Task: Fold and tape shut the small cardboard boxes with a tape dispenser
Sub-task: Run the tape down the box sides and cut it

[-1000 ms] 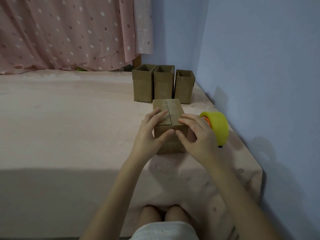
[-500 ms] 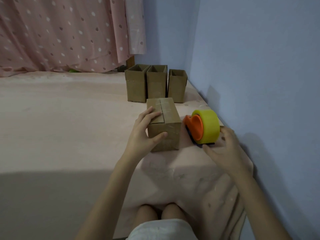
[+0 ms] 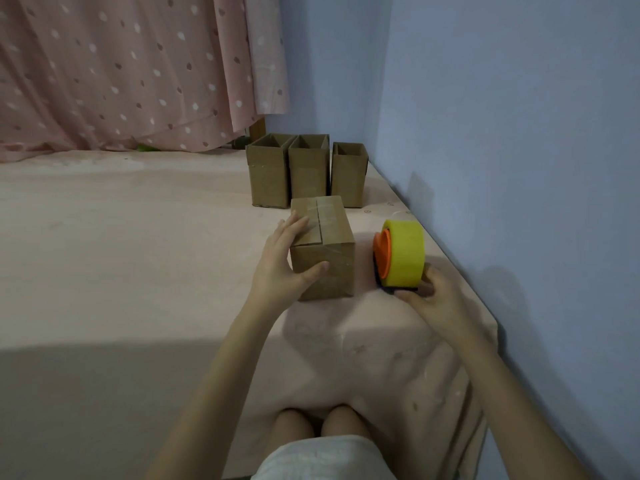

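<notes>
Pink sheet [image 3: 138, 271], blue wall [image 3: 519, 133], L hand [image 3: 277, 268] holding box [image 3: 332, 244], R hand [image 3: 433, 299] gripping tape dispenser [image 3: 401, 252]

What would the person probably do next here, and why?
Probably lift the tape dispenser over to the closed box. The right hand already grips the dispenser's base, while the left hand holds the box with its top flaps folded shut. The dispenser sits beside the box, apart from it, so it must be carried to the top seam to tape it.
</notes>
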Demonstrator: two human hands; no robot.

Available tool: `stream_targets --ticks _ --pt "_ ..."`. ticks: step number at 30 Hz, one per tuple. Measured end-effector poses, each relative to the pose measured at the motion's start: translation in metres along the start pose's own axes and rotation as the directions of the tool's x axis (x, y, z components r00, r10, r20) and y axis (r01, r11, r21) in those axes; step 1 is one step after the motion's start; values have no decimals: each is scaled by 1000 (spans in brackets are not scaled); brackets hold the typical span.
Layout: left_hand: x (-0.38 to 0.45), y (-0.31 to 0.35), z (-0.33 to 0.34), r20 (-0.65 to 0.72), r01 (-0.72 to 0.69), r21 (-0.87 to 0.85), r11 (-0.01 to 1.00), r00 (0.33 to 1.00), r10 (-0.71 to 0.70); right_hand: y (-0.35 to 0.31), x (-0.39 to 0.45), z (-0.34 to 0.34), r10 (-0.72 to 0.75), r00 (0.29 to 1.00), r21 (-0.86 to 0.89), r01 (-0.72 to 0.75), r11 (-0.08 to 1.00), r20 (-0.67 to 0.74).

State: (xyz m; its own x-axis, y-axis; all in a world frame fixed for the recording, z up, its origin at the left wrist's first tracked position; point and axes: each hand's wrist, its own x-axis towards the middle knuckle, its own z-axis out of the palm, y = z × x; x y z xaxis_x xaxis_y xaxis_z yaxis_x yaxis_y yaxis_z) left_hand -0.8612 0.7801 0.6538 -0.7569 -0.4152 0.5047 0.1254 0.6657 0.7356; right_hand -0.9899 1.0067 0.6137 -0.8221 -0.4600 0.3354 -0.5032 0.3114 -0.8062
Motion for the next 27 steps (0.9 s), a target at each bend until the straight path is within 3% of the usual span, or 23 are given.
stream_targets --ticks 2,5,7,9,12,16,19,23,27 --pt "-2 9 -1 -43 -3 166 986 999 11 -13 -7 -4 -43 999 19 43 999 -18" --pt "-5 27 1 -64 -191 343 920 972 226 -37 -18 -12 -106 992 16 107 994 -65" --pt "-7 44 8 8 -358 342 869 926 378 -52 -22 -18 -147 981 67 156 986 -124" --pt "-11 65 19 102 -425 231 875 905 413 -66 -26 -24 -163 973 126 184 975 -164" --pt "-15 87 31 188 -278 -89 957 938 290 -82 -35 -32 -194 963 268 240 933 -188" --pt "-16 99 37 113 -189 -350 918 964 242 -92 -42 -37 -208 964 392 258 883 -166" --pt "-19 110 33 142 -44 -492 869 981 130 -95 -50 -35 -205 972 398 236 887 -118" --pt "-23 120 30 154 104 -524 845 988 -27 -100 -59 -24 -164 985 340 175 924 -61" --pt "-26 131 28 151 83 -492 867 989 -9 -101 -60 -7 -211 977 332 211 919 -39"
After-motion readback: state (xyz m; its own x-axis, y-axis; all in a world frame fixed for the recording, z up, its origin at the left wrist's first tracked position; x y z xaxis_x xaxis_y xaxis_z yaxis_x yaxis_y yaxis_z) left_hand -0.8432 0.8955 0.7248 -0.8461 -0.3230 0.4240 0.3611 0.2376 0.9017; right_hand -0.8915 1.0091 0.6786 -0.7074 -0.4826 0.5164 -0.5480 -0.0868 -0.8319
